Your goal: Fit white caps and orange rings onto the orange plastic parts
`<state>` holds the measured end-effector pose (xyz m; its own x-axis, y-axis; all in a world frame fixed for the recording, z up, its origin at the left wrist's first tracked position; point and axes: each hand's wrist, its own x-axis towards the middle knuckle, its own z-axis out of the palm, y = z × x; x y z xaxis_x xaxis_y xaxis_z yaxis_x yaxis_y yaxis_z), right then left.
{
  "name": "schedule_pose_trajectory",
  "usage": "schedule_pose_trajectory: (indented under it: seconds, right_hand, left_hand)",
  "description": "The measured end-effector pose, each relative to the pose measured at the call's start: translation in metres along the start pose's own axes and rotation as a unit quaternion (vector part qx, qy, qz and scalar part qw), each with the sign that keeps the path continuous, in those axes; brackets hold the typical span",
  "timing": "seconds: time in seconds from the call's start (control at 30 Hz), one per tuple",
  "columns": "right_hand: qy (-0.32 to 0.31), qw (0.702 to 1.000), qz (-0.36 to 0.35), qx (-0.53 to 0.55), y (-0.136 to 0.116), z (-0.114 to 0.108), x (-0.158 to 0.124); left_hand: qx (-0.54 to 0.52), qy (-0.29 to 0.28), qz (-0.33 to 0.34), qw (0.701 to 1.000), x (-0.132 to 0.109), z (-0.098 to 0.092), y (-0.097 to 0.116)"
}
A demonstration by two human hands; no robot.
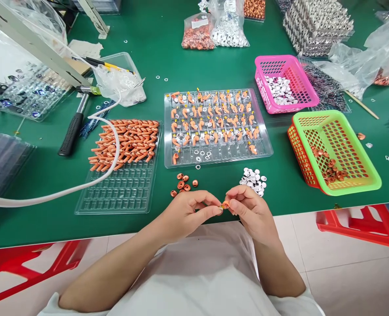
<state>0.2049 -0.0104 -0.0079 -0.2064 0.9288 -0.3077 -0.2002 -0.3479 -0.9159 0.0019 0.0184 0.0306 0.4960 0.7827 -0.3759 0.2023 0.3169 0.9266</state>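
Observation:
My left hand (pixel 194 213) and my right hand (pixel 251 213) meet at the table's front edge, fingertips pinched. Between them is a small orange plastic part (pixel 226 204) with a yellow-gold bit at its left end; the left fingers grip that end, the right fingers the orange body. Just beyond my left hand lie several loose copper-brown oval pieces (pixel 181 184). Past my right hand is a heap of white round discs (pixel 253 180). Farther off, a clear compartment tray (pixel 219 160) holds rows of curved orange parts with yellow tips.
A second clear tray (pixel 115 199) at left carries stacked copper-brown parts (pixel 128 142). Nearby are a hammer (pixel 72 131) and a white tube (pixel 115 145). A pink basket (pixel 288 63) and a green basket (pixel 355 186) stand right. Bags of parts (pixel 199 33) lie behind.

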Motion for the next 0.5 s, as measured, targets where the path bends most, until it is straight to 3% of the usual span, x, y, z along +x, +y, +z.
schedule_pose_trajectory:
  seconds: [0.17,0.33,0.5]
  right_hand:
    - [-0.044,0.999,0.006,0.005,-0.006,0.001,0.002]
    - [-0.098,0.994,0.032,0.039,-0.007,0.0,0.005]
    - [-0.105,0.992,0.044,0.054,-0.01,0.004,0.005]
  left_hand:
    - [-0.027,-0.029,0.025,0.999,0.0,-0.008,-0.001]
    - [-0.075,-0.116,0.024,0.99,0.004,-0.015,0.001]
    - [-0.124,-0.126,0.002,0.984,0.01,-0.016,0.001]
